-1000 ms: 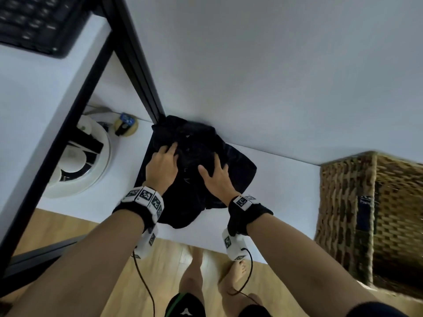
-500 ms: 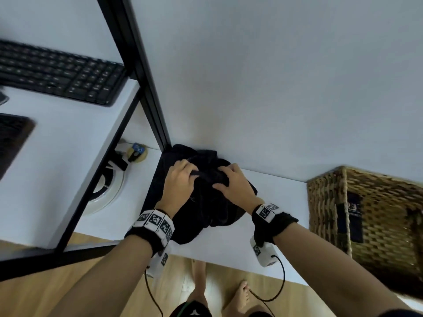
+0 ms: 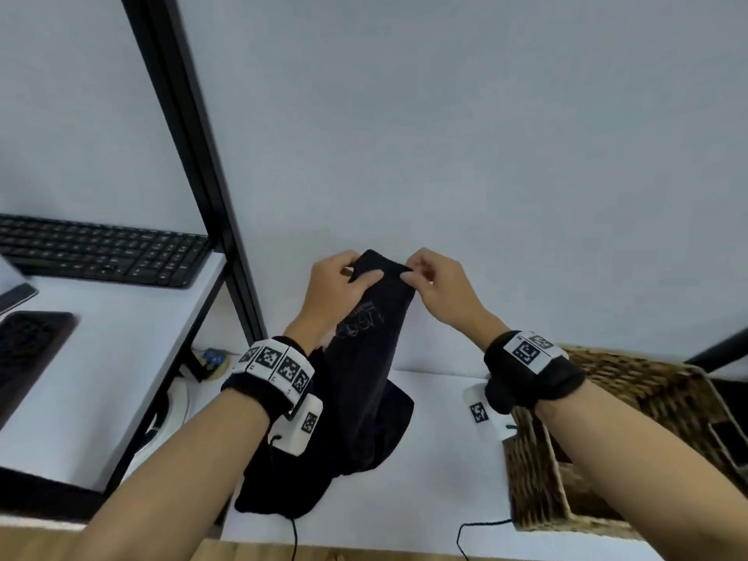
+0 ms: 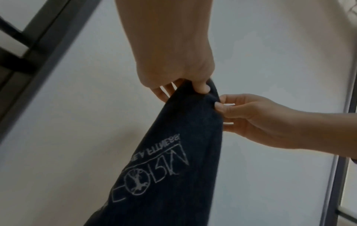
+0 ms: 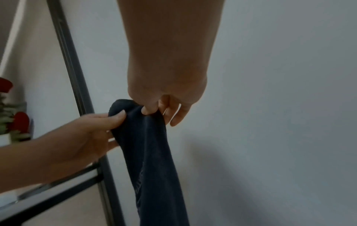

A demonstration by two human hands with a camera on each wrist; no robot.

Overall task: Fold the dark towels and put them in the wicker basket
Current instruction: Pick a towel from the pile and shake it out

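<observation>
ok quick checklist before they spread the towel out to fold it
1. Left hand pinches the top edge of the dark towel: ok.
2. Right hand pinches the same edge, close beside the left: ok.
3. Towel lifted fully off the white table: not ok, its lower part hangs onto the dark pile there.
4. Corners found: cannot tell, the edge is bunched between the hands.
5. Wicker basket within reach on the right: ok.
6. Room in the basket: cannot tell, its inside is mostly hidden.
</observation>
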